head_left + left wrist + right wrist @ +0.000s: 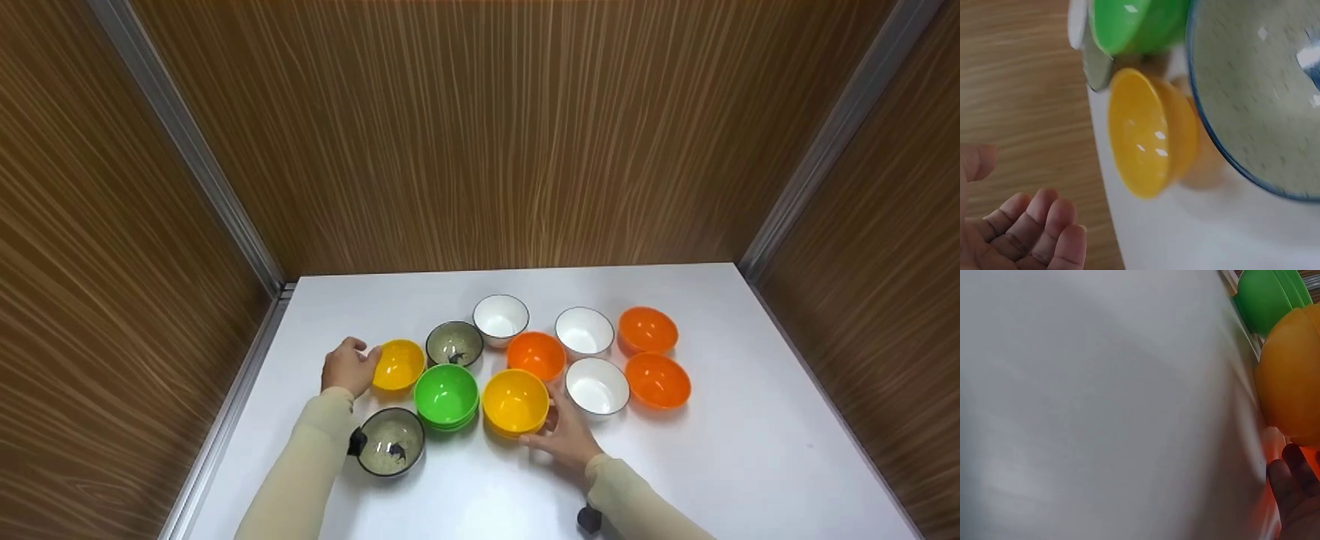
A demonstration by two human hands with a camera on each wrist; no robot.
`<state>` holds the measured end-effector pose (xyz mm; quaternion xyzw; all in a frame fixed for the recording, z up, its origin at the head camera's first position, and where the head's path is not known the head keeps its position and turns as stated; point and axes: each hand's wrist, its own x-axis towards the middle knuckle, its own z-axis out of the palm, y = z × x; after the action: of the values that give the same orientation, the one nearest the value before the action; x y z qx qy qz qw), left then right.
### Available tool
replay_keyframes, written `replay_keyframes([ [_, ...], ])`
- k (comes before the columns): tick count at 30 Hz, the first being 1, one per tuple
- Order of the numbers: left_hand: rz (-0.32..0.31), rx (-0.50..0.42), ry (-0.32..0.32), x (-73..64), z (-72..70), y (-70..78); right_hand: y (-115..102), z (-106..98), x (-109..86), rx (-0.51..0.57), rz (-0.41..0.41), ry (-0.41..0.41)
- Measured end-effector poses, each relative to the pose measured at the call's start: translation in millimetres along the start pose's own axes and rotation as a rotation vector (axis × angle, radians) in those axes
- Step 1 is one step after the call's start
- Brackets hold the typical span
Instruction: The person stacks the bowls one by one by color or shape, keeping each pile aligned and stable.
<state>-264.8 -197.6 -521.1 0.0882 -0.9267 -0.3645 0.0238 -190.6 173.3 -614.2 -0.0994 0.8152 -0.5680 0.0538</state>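
Note:
My left hand (349,367) is just left of a yellow bowl (400,365), thumb beside its rim. In the left wrist view, a gap separates the loosely bent fingers (1050,225) from this yellow bowl (1148,135), and they hold nothing. My right hand (566,431) is at the right side of stacked yellow bowls (515,403), its thumb in front and its fingers spread behind. The right wrist view shows the fingertips (1279,472) right beside the yellow stack (1292,377). Between the hands stand stacked green bowls (446,395).
A speckled grey bowl (390,442) stands by the left forearm, another grey bowl (454,344) behind the green stack. White bowls (597,386) and orange bowls (658,381) are grouped right and behind on the white table (750,450). Wood-grain panels (480,135) surround the table.

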Motion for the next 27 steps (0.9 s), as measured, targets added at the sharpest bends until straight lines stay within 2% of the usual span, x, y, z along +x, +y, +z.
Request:
replay_keyframes([
  [1,-0.019,0.019,-0.014,2.3,-0.3,-4.1,-5,-1,-1.8,0.008,0.002,-0.002],
  [6,-0.079,0.103,-0.087,12.6,0.8,-19.3,-5,-1,-1.6,0.004,0.008,-0.002],
  [10,-0.104,0.155,-0.154,18.1,4.6,-26.9,-4,0,-0.9,-0.005,-0.009,-0.006],
  [14,-0.132,0.190,-0.207,21.4,10.8,-32.8,2,0,-0.2,0.010,-0.023,-0.006],
  [17,-0.145,0.207,-0.241,22.5,16.1,-36.9,16,1,2.9,0.012,-0.019,-0.006],
  [21,-0.147,0.228,-0.273,23.2,21.9,-42.5,33,2,8.3,-0.009,0.011,-0.012],
  [27,-0.106,0.230,-0.282,24.7,27.2,-45.9,37,3,11.1,0.006,0.036,-0.011],
])
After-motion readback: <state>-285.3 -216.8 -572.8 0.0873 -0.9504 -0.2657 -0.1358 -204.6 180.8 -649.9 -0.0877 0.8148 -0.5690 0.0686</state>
